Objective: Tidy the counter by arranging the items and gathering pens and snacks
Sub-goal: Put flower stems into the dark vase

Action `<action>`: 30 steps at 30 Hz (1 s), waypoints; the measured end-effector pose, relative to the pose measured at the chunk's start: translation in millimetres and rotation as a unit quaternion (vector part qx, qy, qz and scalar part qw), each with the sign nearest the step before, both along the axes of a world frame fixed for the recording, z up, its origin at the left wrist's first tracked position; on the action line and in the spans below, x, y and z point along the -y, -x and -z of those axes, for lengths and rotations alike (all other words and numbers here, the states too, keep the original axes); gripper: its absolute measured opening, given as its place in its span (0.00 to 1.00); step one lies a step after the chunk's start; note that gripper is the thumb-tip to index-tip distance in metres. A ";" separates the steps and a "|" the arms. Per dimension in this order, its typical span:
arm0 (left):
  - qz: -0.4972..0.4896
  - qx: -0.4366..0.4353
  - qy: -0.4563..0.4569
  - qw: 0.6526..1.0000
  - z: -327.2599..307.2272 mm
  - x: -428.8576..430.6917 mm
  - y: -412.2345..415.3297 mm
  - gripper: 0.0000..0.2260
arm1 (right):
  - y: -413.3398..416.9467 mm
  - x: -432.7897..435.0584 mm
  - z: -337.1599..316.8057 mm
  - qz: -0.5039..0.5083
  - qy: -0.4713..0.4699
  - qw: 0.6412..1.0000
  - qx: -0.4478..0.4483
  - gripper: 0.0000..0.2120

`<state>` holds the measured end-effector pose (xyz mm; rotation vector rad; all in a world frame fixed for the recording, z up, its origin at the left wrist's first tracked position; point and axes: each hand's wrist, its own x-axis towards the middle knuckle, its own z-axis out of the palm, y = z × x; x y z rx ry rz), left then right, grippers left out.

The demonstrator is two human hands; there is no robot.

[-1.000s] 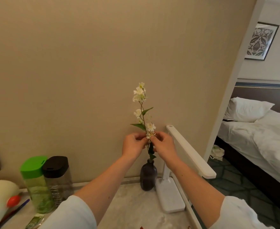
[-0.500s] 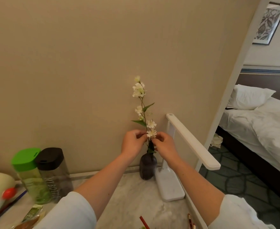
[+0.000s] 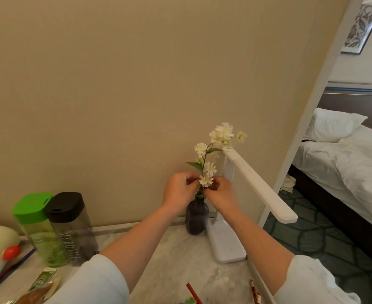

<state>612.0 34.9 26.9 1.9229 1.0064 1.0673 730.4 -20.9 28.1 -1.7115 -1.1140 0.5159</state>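
Both my hands are at the flower sprig (image 3: pixel 205 164), which stands in the small dark vase (image 3: pixel 196 218) at the back edge of the counter (image 3: pixel 176 260), close to its right corner and against the wall. My left hand (image 3: pixel 178 189) and right hand (image 3: pixel 221 193) each have their fingers curled in, pinching the stem just above the vase's neck, one from either side. I hold it low like this so I can turn and set the sprig without tipping the vase. The top blossoms lean right, over the head of the white desk lamp (image 3: pixel 259 185), whose base sits just beside the vase. I judge the sprig wants straightening. Two bottles, green-lidded (image 3: pixel 32 207) and black-lidded (image 3: pixel 65 207), stand touching at the back left. The pens (image 3: pixel 194 292) at the near edge and a snack packet (image 3: pixel 42 281) at the near left are not yet gathered.
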 end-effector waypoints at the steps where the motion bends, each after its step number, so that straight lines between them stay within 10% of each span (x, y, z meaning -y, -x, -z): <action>1: -0.002 0.003 0.006 1.000 1.3 -0.1 0.5 0.07 | 0.3 0.0 1.6 -0.001 0.001 1.000 0.002 0.10; 23: 0.020 -0.043 0.101 0.994 37.9 2.3 5.5 0.09 | 9.6 -3.0 -3.2 -0.012 -0.040 0.999 -0.031 0.03; 30: 0.015 -0.054 0.106 0.993 31.2 11.2 14.8 0.13 | 18.2 12.4 -4.3 -0.009 -0.022 0.996 -0.086 0.28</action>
